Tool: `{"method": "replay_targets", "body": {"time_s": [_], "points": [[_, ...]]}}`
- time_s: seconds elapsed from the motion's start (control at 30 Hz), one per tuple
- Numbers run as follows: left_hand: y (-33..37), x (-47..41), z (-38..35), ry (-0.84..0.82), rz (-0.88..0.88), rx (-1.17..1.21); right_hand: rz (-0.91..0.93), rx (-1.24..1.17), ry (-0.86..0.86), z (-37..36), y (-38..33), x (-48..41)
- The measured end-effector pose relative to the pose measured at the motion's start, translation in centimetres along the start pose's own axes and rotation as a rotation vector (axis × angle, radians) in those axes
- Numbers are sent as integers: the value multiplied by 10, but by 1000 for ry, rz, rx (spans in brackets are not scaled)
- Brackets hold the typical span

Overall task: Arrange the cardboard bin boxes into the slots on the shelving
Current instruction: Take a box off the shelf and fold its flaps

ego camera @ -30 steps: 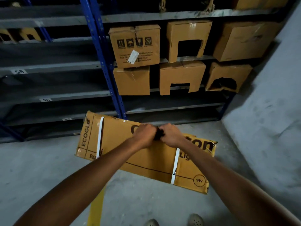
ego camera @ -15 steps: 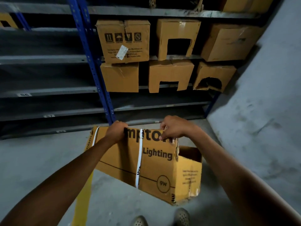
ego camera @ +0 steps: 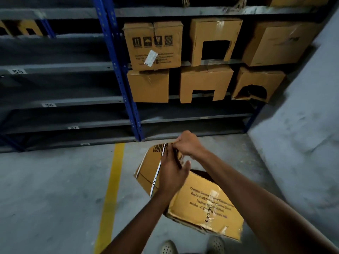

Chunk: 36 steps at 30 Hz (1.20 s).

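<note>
A shelf-edge label (ego camera: 18, 71) reads S5; the lower label (ego camera: 48, 105) looks like S6. A shelved box (ego camera: 153, 45) bears four handling symbols. The held box (ego camera: 207, 202) carries blurred small print

Dim, cool light. The wall (ego camera: 302, 125) at right is brightest, and deep shadow fills the shelves (ego camera: 55, 85). Tape on the box (ego camera: 207, 204) glints faintly. Shelf lines bow toward the edges, and the box print is slightly blurred.

Shelving (ego camera: 55, 99): cardboard bin boxes (ego camera: 206, 83) on two right-bay tiers.
</note>
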<state>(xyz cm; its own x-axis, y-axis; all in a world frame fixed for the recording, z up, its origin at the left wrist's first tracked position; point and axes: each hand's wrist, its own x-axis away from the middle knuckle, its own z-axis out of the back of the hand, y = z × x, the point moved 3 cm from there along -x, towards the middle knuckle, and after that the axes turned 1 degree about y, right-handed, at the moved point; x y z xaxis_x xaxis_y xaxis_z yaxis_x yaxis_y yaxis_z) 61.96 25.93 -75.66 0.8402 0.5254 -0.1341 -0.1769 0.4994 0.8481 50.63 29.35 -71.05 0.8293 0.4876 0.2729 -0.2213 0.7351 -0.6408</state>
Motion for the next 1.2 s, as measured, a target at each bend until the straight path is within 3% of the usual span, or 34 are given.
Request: {"method": "replay_targets", "body": {"time_s": [0.17,0.33,0.5,0.8,0.9,1.0,1.07,1.2], "points": [[-9,-10,4,129,199,-40,59,49,1,-20,-5,0],[-28,-23,19,197,307,39,129,-75,54,-17,3,8],[-50,-42,47,214,385,89,-32,122,304,16,54,20],[-48,-66,70,238,626,281,-171,359,415,30,117,31],[-45,-67,77,225,643,340,-229,193,520,41,128,36],[-47,-66,83,231,651,365,-373,-217,442,49,142,36],[-49,-65,82,230,613,315,-411,-231,341,51,141,34],[-41,-65,81,217,518,139,-389,-142,366,57,126,31]]}}
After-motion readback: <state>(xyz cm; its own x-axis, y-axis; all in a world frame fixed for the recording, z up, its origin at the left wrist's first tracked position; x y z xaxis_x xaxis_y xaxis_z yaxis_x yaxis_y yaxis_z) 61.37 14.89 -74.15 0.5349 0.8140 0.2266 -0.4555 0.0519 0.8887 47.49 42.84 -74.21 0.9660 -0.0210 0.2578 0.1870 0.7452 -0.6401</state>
